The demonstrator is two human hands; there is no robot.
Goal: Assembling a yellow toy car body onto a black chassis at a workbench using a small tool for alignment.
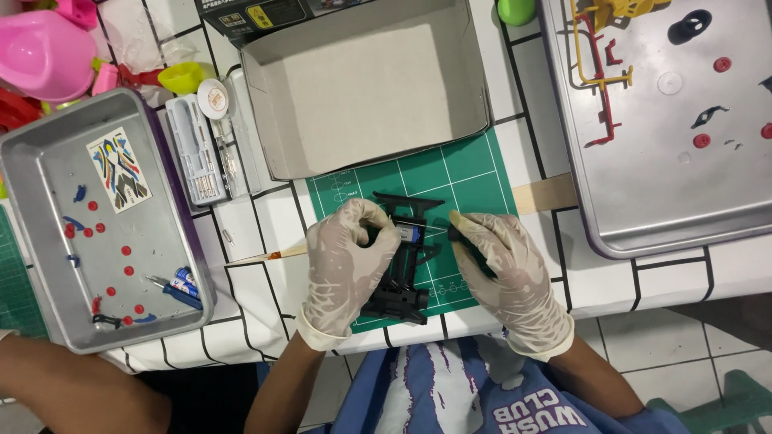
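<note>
Resting on a green cutting mat [450, 173], a black model chassis [402, 265] sat between two gloved hands.
From the head view, the left hand [347, 261] kept a clenched grip on the chassis; the right hand [507, 269] pinched a small dark part [460, 235]. A white tiled tabletop [265, 221] carried a cardboard box [362, 88] and two metal trays [48, 265].

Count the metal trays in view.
2. One rectangular grey metal tray lies left of the left hand; one larger grey metal tray lies at the upper right, cut off by the frame edge.
</note>
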